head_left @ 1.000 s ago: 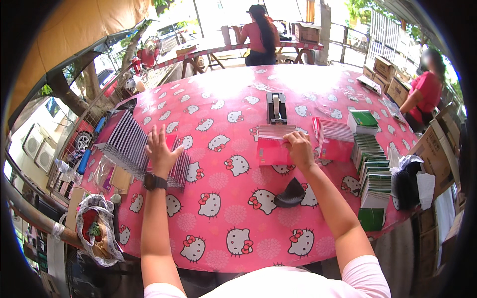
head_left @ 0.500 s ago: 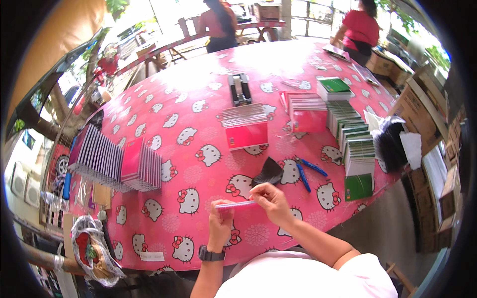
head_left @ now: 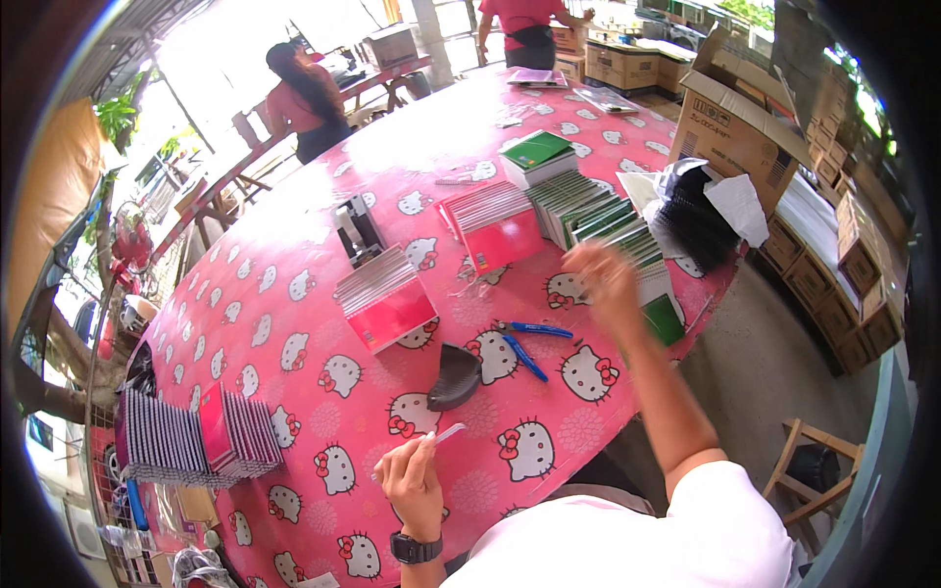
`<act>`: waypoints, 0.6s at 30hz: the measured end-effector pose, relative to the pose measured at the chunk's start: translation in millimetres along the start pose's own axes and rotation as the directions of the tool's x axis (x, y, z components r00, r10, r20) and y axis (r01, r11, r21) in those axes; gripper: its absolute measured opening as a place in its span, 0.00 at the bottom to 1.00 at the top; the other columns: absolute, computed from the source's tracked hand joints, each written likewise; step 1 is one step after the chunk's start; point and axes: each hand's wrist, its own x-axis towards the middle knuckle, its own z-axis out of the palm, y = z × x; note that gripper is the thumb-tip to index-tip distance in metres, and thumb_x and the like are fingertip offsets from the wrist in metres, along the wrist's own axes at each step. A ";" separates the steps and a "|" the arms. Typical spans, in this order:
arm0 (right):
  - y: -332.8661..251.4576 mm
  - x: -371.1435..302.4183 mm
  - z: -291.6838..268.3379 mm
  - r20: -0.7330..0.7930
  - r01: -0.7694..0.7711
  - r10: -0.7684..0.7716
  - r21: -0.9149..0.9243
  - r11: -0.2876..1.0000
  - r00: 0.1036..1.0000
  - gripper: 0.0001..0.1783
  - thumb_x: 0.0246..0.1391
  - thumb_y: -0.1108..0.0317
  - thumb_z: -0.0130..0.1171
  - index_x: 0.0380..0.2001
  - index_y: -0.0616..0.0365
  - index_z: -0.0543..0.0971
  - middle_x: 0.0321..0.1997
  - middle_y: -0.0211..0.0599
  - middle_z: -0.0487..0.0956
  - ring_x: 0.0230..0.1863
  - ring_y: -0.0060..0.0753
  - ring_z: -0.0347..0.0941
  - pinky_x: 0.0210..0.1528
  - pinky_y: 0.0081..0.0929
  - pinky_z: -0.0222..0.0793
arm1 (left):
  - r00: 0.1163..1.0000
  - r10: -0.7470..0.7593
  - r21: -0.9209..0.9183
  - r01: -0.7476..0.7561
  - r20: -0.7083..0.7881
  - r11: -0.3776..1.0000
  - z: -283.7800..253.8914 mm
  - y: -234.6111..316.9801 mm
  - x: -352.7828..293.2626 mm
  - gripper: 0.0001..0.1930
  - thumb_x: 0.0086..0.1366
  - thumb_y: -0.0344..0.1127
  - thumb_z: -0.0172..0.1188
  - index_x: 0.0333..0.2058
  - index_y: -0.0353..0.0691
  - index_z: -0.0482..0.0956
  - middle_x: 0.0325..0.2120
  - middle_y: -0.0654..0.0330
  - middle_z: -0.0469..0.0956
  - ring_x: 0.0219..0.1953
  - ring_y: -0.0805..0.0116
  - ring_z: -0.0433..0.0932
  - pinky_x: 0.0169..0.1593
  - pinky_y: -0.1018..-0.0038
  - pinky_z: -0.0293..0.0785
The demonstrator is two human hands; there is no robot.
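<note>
My left hand (head_left: pixel 412 477), with a black watch on its wrist, is closed around a thin flat pale-purple thing (head_left: pixel 450 432) seen edge-on. It is about the length of a notebook, but its faces are hidden. My right hand (head_left: pixel 603 277) is stretched forward over the table's right side, smeared by motion, beside a row of green notebooks (head_left: pixel 598 218). Between the hands lie blue-handled pliers (head_left: pixel 525 345) and a dark grey curved piece (head_left: pixel 455 377). Ahead stands a stack of pink-red notebooks (head_left: pixel 392 318), with another pink-red stack (head_left: pixel 505 240) to its right.
A pink cartoon-print cloth (head_left: pixel 333 421) covers the table. Purple and pink notebook stacks (head_left: pixel 167 441) stand at the left edge. A black stapler-like device (head_left: pixel 360 233) sits behind the middle stack. A black bundle in white wrapping (head_left: pixel 698 220) and cardboard boxes (head_left: pixel 735 127) are at right. Two people are beyond.
My right hand has left the thin thing and moved forward and right to the green notebooks. My left hand still holds it. The whole view has turned to the right.
</note>
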 end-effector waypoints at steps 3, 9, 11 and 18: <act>80.3 45.7 -139.4 -0.294 -0.082 -0.179 -0.696 0.713 0.939 0.07 0.53 0.66 0.59 0.34 0.57 0.78 0.32 0.38 0.80 0.35 0.39 0.77 0.39 0.34 0.72 | 0.999 0.028 -0.009 -0.028 -0.031 1.000 8.0 7.3 8.1 0.08 0.57 0.28 0.62 0.35 0.45 0.83 0.29 0.66 0.79 0.32 0.69 0.75 0.41 0.72 0.63; 163.8 32.9 -196.5 -0.236 -0.233 0.178 -0.972 -0.038 0.955 0.20 0.44 0.64 0.66 0.40 0.55 0.73 0.42 0.39 0.74 0.47 0.46 0.71 0.47 0.41 0.71 | 1.000 -0.019 -0.033 0.018 -0.017 0.999 7.7 3.7 9.7 0.08 0.56 0.27 0.63 0.34 0.46 0.84 0.29 0.65 0.79 0.33 0.69 0.74 0.41 0.72 0.63; 170.5 39.5 -201.5 -0.169 -0.172 0.199 -0.985 -0.003 0.965 0.18 0.44 0.65 0.66 0.38 0.56 0.74 0.40 0.39 0.75 0.46 0.47 0.71 0.47 0.41 0.71 | 0.999 -0.032 -0.026 0.031 -0.013 0.999 7.4 6.3 12.5 0.08 0.56 0.26 0.63 0.34 0.46 0.84 0.29 0.66 0.79 0.33 0.69 0.74 0.41 0.72 0.63; 145.6 69.8 -207.2 -0.094 -0.091 0.004 -0.956 0.280 0.996 0.08 0.52 0.71 0.54 0.36 0.59 0.74 0.37 0.47 0.76 0.43 0.49 0.72 0.45 0.41 0.70 | 0.996 -0.023 -0.020 0.021 -0.083 1.000 7.4 6.0 13.7 0.09 0.53 0.27 0.65 0.34 0.46 0.84 0.28 0.66 0.78 0.33 0.69 0.75 0.42 0.71 0.63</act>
